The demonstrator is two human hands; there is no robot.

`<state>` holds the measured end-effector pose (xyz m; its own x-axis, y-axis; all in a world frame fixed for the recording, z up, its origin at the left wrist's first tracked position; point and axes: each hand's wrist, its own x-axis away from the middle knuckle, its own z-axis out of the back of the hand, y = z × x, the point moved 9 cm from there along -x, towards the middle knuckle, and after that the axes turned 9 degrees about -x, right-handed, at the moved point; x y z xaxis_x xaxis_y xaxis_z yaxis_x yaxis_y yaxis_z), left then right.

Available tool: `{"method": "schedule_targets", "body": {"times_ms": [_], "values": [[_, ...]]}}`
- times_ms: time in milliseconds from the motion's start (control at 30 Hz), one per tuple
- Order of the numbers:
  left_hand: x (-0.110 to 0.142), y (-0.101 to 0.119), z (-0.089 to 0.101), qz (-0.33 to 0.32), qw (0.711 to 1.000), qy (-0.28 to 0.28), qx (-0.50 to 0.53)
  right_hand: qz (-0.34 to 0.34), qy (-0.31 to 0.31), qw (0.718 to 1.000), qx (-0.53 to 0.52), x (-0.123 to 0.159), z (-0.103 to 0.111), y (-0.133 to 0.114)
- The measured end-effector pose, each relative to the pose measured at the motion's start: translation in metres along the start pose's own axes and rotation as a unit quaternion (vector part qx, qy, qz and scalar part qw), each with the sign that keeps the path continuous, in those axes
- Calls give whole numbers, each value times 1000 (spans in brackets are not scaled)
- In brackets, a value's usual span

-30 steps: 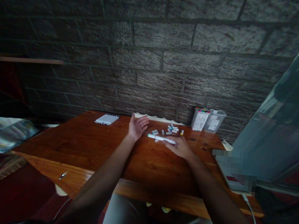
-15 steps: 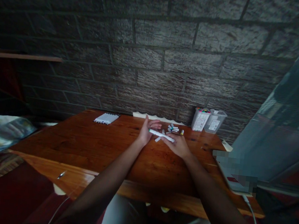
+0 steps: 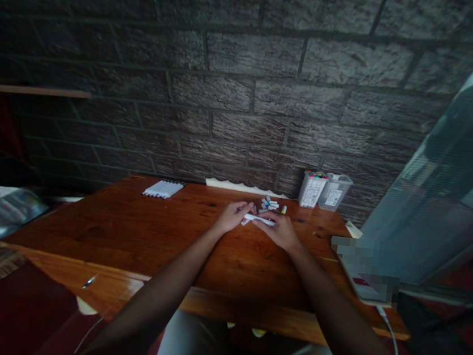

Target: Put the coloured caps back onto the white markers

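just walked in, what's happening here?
Someone has a white marker between their hands, left hand at one end, right hand gripping the other. Short cap-like pieces lie loose just beyond on the wooden desk. A row of white pens lies to the left; at the back right, a container of markers stands beside another container.

The worktop [image 3: 128, 228] is made of wood, finished smooth and glossy. The wall [image 3: 211, 100] is faced with rough, matt, stone-like blocks. Smooth plastic is seen on the marker [image 3: 259, 220], and clear plastic on the 2 storage boxes [image 3: 334, 197].
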<state>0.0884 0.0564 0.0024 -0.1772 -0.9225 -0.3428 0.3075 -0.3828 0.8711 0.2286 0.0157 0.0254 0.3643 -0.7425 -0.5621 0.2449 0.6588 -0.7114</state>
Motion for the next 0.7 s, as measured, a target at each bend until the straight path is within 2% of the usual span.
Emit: {"method": "schedule_targets", "body": {"times_ms": [133, 200, 333, 467, 567, 700], "values": [[-1, -4, 6, 36, 994, 31, 96, -5, -49, 999, 15, 1, -9, 1], [-3, -4, 10, 44, 989, 47, 129, -13, -52, 998, 27, 2, -10, 4], [-5, -2, 18, 28, 987, 77, 136, -25, -2, 1000, 7, -1, -2, 11], [-6, -4, 22, 30, 985, 95, 140, -52, 54, 995, -70, -4, 7, 19], [-6, -8, 27, 43, 982, 116, 140, -118, 99, 973, -175, -5, 14, 33], [-5, -13, 35, 59, 977, 147, 140, -193, 144, 915, -324, -2, 19, 46]]}}
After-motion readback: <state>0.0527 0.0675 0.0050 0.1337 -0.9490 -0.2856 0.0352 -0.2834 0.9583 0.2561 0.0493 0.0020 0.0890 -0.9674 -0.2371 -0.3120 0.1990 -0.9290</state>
